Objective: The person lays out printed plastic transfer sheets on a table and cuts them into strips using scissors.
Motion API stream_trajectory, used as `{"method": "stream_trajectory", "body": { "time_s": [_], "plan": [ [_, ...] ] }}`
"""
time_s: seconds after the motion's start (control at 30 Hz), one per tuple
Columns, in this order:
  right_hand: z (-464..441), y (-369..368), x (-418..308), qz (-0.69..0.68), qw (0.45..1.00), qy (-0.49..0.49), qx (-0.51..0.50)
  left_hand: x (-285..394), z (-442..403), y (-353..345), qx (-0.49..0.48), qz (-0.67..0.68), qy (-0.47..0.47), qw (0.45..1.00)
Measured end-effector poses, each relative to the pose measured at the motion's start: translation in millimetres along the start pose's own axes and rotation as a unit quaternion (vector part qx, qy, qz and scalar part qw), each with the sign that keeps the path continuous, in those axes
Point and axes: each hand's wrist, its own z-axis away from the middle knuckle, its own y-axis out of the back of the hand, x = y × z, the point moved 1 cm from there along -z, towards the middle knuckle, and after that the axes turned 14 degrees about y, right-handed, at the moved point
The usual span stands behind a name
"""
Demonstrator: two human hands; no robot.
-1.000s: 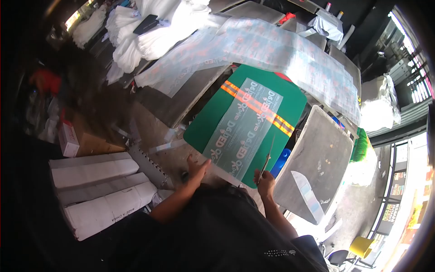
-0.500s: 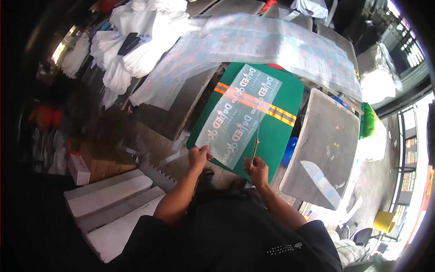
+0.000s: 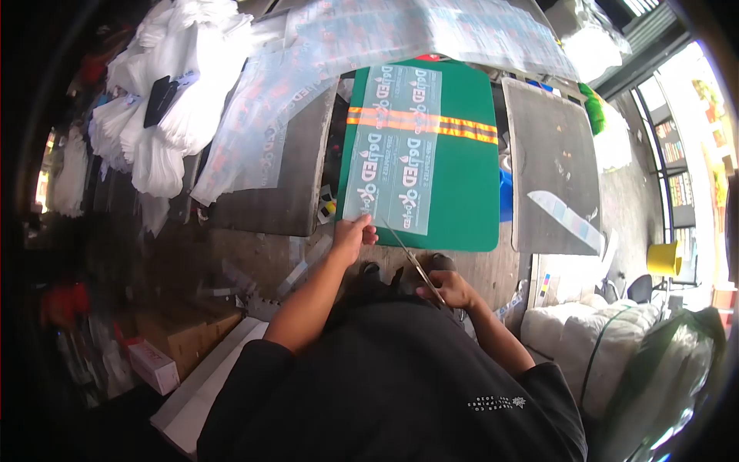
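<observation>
A translucent film sheet (image 3: 391, 182) with mirrored white lettering lies on a green board (image 3: 466, 196), over the board's orange and yellow reflective stripe (image 3: 470, 129). At the sheet's lower left corner is my left hand (image 3: 356, 237), its thumb and fingers pinched on the film. My right hand (image 3: 452, 289), close to my body below the board, grips a pair of scissors (image 3: 416, 267). Their thin tips point up and left at the sheet's bottom edge. Whether the blades touch the film I cannot tell.
Grey boards (image 3: 550, 154) flank the green one, the right one carrying a cut film strip (image 3: 566, 222). A long printed film (image 3: 362, 38) stretches across the back. White bundles (image 3: 181, 92) are piled at left, with a dark phone-like object (image 3: 160, 100) on them. Cartons (image 3: 152, 365) stand lower left.
My right hand has drawn back from the sheet's right side towards my body, with the scissors now slanting up-left. My left hand keeps its corner. The whole view has turned.
</observation>
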Motion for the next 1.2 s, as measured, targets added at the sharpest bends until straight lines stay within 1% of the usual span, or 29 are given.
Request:
{"method": "stream_trajectory", "body": {
  "time_s": [0.03,0.07,0.1,0.17,0.2,0.23,0.27,0.3,0.33,0.37,0.43,0.47,0.53,0.6,0.67,0.77,0.9,0.97,1.1,1.17,1.2],
  "plan": [
    [7.1,-6.0,3.4,0.011,0.999,-0.025,-0.034,-0.5,-3.4,-0.2,0.004,0.006,-0.014,1.000],
    [15.5,-10.4,-3.9,-0.027,0.998,-0.031,-0.037,1.2,-3.2,-2.6,0.023,0.017,0.002,1.000],
    [21.7,-17.2,-1.2,-0.030,0.998,-0.036,-0.030,2.1,-0.6,-2.4,0.017,0.012,0.007,1.000],
    [31.4,-35.2,10.5,-0.119,0.991,-0.058,-0.005,9.8,1.0,-3.3,0.002,-0.008,0.059,0.998],
    [29.4,-43.4,15.8,-0.146,0.988,-0.040,-0.013,11.6,-1.7,-4.3,-0.002,-0.011,0.059,0.998],
    [25.4,-51.5,23.1,-0.151,0.988,-0.043,-0.008,9.1,-3.3,-3.3,-0.015,-0.017,0.041,0.999],
    [21.8,-62.0,28.7,-0.186,0.981,-0.056,-0.009,3.6,-4.8,-0.5,-0.027,-0.024,0.026,0.999],
    [16.3,-70.3,22.5,-0.220,0.973,-0.068,-0.011,2.5,-4.5,-0.7,-0.027,-0.028,0.035,0.999],
    [11.4,-77.5,14.5,-0.238,0.970,-0.048,-0.004,3.6,-5.5,-0.6,-0.022,-0.035,0.039,0.998],
    [5.2,-92.7,17.0,-0.244,0.968,-0.053,-0.002,6.0,-4.2,-1.9,-0.016,-0.041,0.043,0.998],
    [-10.1,-115.8,24.3,-0.350,0.933,-0.044,0.072,7.6,-0.2,-5.7,-0.008,-0.044,0.050,0.998],
    [-16.8,-124.6,21.3,-0.351,0.933,-0.047,0.070,7.4,2.1,-7.6,-0.004,-0.049,0.044,0.998],
    [-34.1,-137.9,13.9,-0.354,0.921,-0.052,0.157,10.2,3.3,-7.4,0.005,-0.058,0.037,0.998],
    [-50.7,-143.1,9.6,-0.356,0.917,-0.062,0.169,10.7,3.4,-6.6,-0.020,-0.069,0.040,0.997],
    [-60.7,-142.2,-0.1,-0.371,0.905,-0.083,0.189,9.3,2.5,-7.5,-0.014,-0.069,0.037,0.997],
    [-63.6,-144.9,-1.7,-0.341,0.911,-0.102,0.210,8.3,0.8,-5.7,-0.003,-0.072,0.040,0.997],
    [-52.4,-136.5,-7.2,-0.309,0.921,-0.081,0.224,10.8,3.9,-8.4,0.001,-0.075,0.038,0.996],
    [-47.9,-133.2,-9.9,-0.339,0.912,-0.081,0.216,11.1,4.4,-7.8,-0.007,-0.076,0.034,0.997],
    [-52.8,-123.1,-15.6,-0.326,0.914,-0.094,0.224,7.2,0.1,-4.9,-0.017,-0.076,0.030,0.997],
    [-61.3,-118.2,-20.1,-0.341,0.905,-0.100,0.232,6.7,-2.1,-5.4,-0.014,-0.082,0.026,0.996],
    [-67.3,-116.1,-18.7,-0.371,0.893,-0.100,0.234,6.4,-2.3,-4.0,-0.019,-0.085,0.036,0.995]
  ]
}}
